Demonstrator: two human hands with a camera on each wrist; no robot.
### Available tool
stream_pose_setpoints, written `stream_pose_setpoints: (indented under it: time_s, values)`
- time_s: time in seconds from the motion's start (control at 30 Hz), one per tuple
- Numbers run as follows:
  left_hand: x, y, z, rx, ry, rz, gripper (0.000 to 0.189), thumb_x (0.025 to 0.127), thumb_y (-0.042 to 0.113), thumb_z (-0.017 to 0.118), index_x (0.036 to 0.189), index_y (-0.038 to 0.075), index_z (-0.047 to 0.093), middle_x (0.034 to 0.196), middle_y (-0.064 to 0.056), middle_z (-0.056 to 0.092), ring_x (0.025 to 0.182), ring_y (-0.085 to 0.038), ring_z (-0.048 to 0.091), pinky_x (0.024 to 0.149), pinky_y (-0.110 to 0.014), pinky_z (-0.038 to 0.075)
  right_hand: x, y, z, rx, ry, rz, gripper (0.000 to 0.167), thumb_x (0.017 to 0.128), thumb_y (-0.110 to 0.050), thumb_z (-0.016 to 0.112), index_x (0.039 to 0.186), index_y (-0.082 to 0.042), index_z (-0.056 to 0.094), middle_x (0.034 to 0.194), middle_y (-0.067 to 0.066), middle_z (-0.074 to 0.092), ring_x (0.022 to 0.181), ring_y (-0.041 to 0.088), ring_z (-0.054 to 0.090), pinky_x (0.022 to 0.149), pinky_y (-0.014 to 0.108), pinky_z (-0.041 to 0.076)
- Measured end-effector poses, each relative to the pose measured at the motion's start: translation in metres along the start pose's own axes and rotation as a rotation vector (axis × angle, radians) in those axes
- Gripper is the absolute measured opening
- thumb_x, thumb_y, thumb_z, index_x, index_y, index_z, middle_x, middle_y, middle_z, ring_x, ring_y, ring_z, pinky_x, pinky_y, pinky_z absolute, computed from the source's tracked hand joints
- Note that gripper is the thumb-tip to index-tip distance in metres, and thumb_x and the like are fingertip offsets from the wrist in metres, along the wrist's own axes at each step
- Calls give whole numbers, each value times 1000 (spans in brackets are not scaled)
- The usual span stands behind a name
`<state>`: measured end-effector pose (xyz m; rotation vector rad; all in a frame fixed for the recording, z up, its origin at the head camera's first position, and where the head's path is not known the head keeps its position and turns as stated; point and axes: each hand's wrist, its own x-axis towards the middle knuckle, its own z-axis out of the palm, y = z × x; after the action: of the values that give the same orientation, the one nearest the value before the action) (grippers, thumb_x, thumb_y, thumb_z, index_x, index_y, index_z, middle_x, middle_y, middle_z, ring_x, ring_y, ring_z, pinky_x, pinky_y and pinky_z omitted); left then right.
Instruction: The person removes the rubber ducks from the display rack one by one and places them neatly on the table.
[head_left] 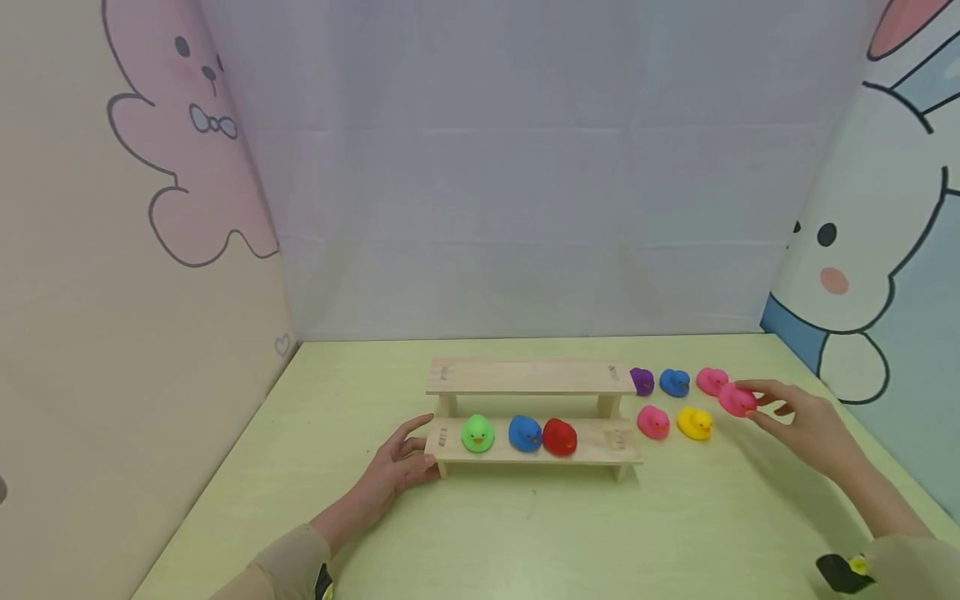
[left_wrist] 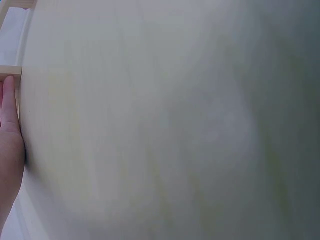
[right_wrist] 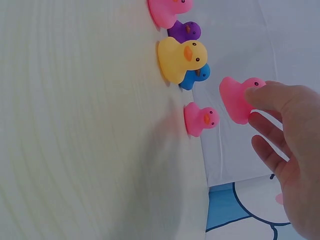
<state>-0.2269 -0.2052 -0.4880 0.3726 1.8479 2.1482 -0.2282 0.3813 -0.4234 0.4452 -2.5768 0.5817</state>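
A pink rubber duck (head_left: 737, 400) is pinched between the thumb and fingers of my right hand (head_left: 806, 429), held up off the table in the right wrist view. My left hand (head_left: 393, 462) grips the left end of a two-step wooden stand (head_left: 525, 377), its thumb against the lower plank (left_wrist: 10, 71) in the left wrist view. On the lower step sit a green duck (head_left: 477, 434), a blue duck (head_left: 525, 434) and a red duck (head_left: 560, 437). The upper step carries nothing.
Right of the stand, on the table (head_left: 525, 542), are a purple duck (head_left: 642, 382), another blue duck (head_left: 675, 382), two more pink ducks, one in back (head_left: 711, 380) and one in front (head_left: 653, 422), and a yellow duck (head_left: 695, 423). A pale curtain (head_left: 525, 183) hangs behind.
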Motion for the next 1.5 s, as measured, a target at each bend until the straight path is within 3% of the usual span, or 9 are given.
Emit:
stream_pose_setpoints:
  time_s: [0.33, 0.63, 0.8, 0.93, 1.2, 1.33, 1.5]
  values:
    - [1, -1, 0, 1, 10, -26, 67, 94, 0, 59, 152, 9, 27, 122, -20, 53, 108, -29, 60, 91, -43, 51, -5, 11, 5, 31, -75, 76, 42, 79, -1, 79, 118, -3, 65, 104, 19, 67, 85, 37, 61, 61, 24, 52]
    - [1, -2, -1, 10, 10, -8, 68, 94, -1, 59, 153, 8, 25, 122, -19, 53, 107, -28, 60, 90, -42, 51, -6, 18, 17, 78, -180, 160, 39, 82, 0, 75, 119, 1, 63, 109, 23, 64, 89, 36, 60, 63, 17, 49]
    - [1, 0, 0, 2, 14, -7, 68, 94, -1, 59, 152, 9, 26, 122, -19, 53, 107, -28, 61, 91, -42, 51, -5, 18, 17, 84, -238, 184, 26, 84, 1, 71, 110, -1, 65, 104, 18, 65, 88, 33, 59, 67, 27, 53]
    - [0, 0, 1, 3, 7, -5, 68, 94, -2, 58, 153, 7, 25, 122, -19, 53, 107, -27, 60, 91, -43, 51, -7, 15, 17, 91, -301, 200, 34, 83, 2, 69, 116, 2, 62, 109, 23, 63, 89, 37, 61, 66, 34, 55]
    - [1, 0, 2, 9, 18, -15, 68, 93, 1, 61, 152, 11, 28, 123, -21, 53, 110, -29, 59, 92, -43, 51, -10, 6, 13, 189, -349, 136, 47, 84, 6, 66, 129, 0, 56, 122, 23, 59, 98, 36, 60, 73, 32, 56]
    - [2, -1, 1, 8, 28, -19, 67, 93, 0, 60, 152, 11, 29, 123, -21, 53, 109, -30, 59, 91, -43, 51, -9, 0, 12, 195, -326, 86, 40, 88, -4, 69, 127, -3, 60, 119, 18, 62, 97, 32, 59, 73, 31, 55]
    - [2, -4, -1, 8, 26, -19, 66, 94, -1, 59, 152, 11, 29, 123, -20, 53, 109, -30, 59, 91, -43, 51, -9, -7, 17, 169, -303, 90, 37, 86, -16, 76, 119, -4, 65, 111, 11, 65, 87, 22, 56, 65, 25, 51]
